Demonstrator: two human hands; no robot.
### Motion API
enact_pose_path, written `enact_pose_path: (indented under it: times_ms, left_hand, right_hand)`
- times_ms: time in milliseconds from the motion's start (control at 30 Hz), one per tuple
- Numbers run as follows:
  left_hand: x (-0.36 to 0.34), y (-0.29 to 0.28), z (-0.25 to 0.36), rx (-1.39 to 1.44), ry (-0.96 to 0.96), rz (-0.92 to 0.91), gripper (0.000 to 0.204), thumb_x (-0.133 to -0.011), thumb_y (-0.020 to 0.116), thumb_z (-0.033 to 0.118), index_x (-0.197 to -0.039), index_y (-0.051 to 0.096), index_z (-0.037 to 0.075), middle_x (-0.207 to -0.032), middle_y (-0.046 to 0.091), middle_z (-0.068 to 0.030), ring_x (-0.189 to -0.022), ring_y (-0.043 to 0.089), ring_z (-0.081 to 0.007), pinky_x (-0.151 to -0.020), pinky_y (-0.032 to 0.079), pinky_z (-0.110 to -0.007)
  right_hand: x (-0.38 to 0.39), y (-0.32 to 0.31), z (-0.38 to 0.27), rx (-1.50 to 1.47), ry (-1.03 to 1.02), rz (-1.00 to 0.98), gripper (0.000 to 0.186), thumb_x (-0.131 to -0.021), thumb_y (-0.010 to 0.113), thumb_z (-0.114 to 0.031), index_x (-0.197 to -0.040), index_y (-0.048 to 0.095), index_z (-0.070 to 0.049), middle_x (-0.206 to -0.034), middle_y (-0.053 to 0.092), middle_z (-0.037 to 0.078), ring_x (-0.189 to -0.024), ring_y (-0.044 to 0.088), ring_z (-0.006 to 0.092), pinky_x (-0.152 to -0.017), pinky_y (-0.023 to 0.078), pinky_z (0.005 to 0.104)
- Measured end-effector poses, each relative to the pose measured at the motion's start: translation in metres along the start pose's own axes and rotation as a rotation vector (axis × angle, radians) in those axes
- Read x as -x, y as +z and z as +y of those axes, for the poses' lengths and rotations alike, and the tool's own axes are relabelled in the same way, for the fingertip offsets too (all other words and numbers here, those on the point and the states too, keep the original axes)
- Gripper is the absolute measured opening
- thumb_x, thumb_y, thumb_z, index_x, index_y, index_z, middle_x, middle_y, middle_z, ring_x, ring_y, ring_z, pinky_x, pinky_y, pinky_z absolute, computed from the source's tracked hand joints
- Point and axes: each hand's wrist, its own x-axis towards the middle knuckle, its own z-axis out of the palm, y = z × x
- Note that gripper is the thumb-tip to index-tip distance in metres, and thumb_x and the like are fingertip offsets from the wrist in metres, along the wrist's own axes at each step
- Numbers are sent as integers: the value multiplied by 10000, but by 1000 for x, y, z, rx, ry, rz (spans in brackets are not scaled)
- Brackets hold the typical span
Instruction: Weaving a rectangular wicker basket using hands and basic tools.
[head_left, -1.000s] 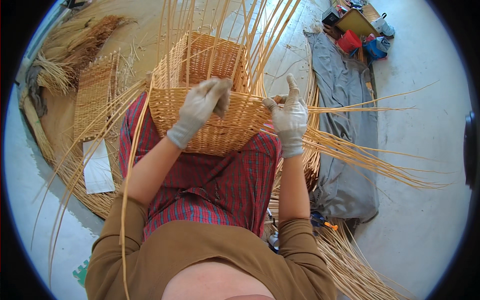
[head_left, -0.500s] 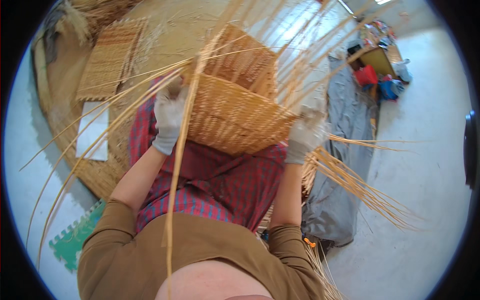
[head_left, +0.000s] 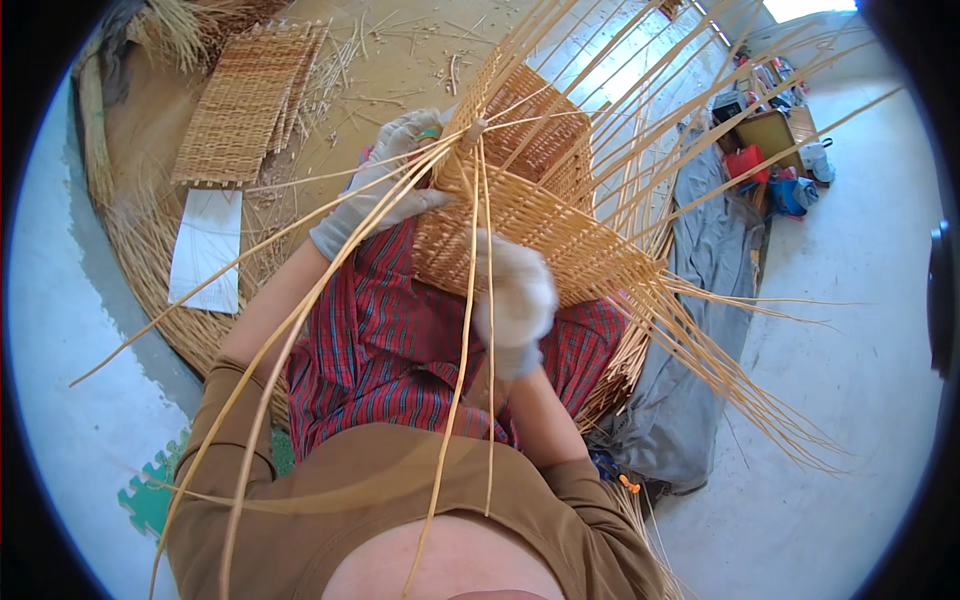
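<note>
A half-woven wicker basket (head_left: 560,235) rests tilted on my lap, its long loose rods (head_left: 620,90) standing up from the far side. My left hand (head_left: 385,185), in a pale work glove, grips the basket's left corner, thumb on the near side. From that corner several long rods (head_left: 463,350) fan out to the left and down toward me. In front of the near wall is my gloved right hand (head_left: 515,300), smeared by motion, its fingers not readable. More rods (head_left: 740,385) stick out from the basket's right corner.
Woven panels (head_left: 235,105) lie stacked at the far left, with a white sheet (head_left: 207,250) beside them. A grey cloth (head_left: 690,330) covers something long on the right. Beyond it sit a red item (head_left: 745,163) and blue bags (head_left: 790,195). Cut scraps litter the mat.
The basket has shifted to the right and turned. My right hand has left its right corner and moved left, in front of the near wall. My left hand stays at the left corner.
</note>
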Motion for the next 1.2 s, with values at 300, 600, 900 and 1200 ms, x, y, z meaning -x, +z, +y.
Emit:
enact_pose_path:
  times_ms: [300, 600, 900, 1200]
  left_hand:
    - [-38, 45, -31, 484, 94, 43, 636, -743, 907, 184, -1271, 563, 94, -1318, 576, -76, -1431, 386, -287, -1196, 344, -423]
    - [-44, 71, -9, 136, 112, 238, 425, -908, 719, -6, -1290, 545, 62, -1193, 597, -56, -1230, 568, -169, -1062, 490, -324]
    - [-10, 95, 37, 569, -216, 619, 426, -871, 719, -68, -1265, 596, 38, -1109, 695, -119, -942, 694, -196, -837, 596, -324]
    - [-14, 106, 75, -638, 51, -240, 777, -823, 797, 321, -1523, 460, 326, -1418, 493, -191, -1045, 649, -360, -888, 548, -430]
  right_hand:
    - [-34, -38, 44, -108, 595, 406, 214, -1003, 630, -143, -1186, 682, -45, -957, 721, 33, -853, 665, 104, -580, 466, 220]
    - [-123, -32, 17, -244, 165, 180, 766, -961, 495, 14, -1618, 129, -131, -1212, 649, 157, -1024, 674, 255, -778, 599, 375]
    - [-12, -122, 59, -242, 636, 540, 159, -965, 707, -160, -1091, 692, -65, -1012, 743, 65, -920, 710, 145, -581, 529, 234]
    - [-127, -71, 35, 624, -209, 222, 550, -913, 590, 58, -1446, 502, -44, -1234, 671, 134, -1138, 639, 182, -737, 550, 283]
